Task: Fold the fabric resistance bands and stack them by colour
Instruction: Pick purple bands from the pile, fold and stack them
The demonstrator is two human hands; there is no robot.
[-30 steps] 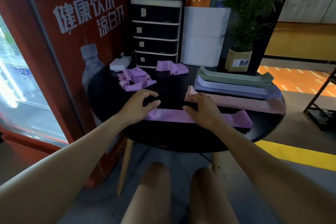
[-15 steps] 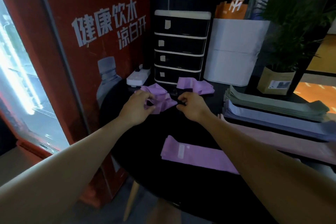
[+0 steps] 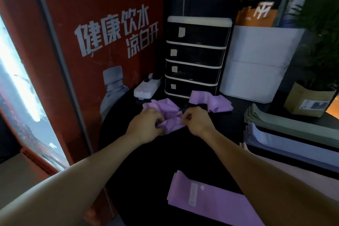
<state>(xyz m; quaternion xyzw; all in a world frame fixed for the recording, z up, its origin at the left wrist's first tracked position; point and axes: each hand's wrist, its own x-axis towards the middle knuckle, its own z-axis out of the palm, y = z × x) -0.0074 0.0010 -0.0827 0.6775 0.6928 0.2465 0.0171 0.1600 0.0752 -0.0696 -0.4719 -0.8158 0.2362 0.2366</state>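
Over at the far side of the round black table (image 3: pixel 211 148), both hands deep in a crumpled purple fabric band (image 3: pixel 166 111). Left hand (image 3: pixel 145 124) curled round the near-left bit of it, right hand (image 3: pixel 196 121) pinching the right edge, so holding that band from both ends. Second rumpled purple band (image 3: pixel 211 102) lying just behind, right in front of the black four-drawer plastic organiser (image 3: pixel 194 57). Flat folded purple band with a white label (image 3: pixel 207 196) down near the front edge, partly under the right forearm. Off to the right, neat stacks: folded grey-green bands (image 3: pixel 286 124) on top of folded pale lavender-blue bands (image 3: pixel 286 145).
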